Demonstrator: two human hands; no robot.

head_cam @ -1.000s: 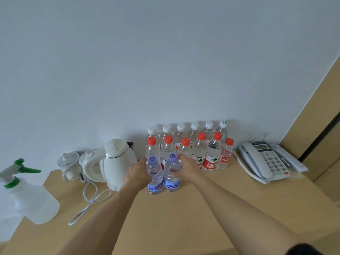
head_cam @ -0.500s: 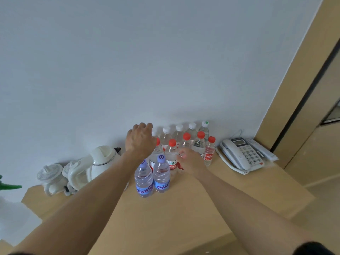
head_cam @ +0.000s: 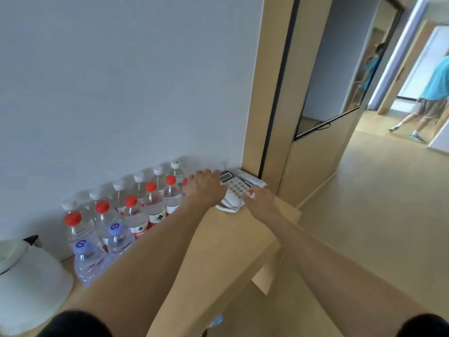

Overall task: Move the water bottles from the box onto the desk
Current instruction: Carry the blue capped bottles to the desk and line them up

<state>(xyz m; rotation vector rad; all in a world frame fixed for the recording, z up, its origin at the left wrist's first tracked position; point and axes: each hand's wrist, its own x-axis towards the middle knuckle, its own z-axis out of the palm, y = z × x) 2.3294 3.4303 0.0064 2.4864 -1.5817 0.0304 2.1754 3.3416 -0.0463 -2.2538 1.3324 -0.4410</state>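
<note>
Both hands empty: left hand (head_cam: 206,188) loosely open above telephone (head_cam: 233,190); right hand (head_cam: 261,199) relaxed beside it.

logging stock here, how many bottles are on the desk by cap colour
red caps: 6, one partly hidden behind the left hand
white caps: 6
blue caps: 2
total: 14

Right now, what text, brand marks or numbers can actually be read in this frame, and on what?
"G"-like swirl mark: printed on the purple caps of the two front bottles.
Red labels on the red-capped bottles: print too blurred to read.
Telephone display and keypad: digits too small to read.
Nothing else legible.
</note>
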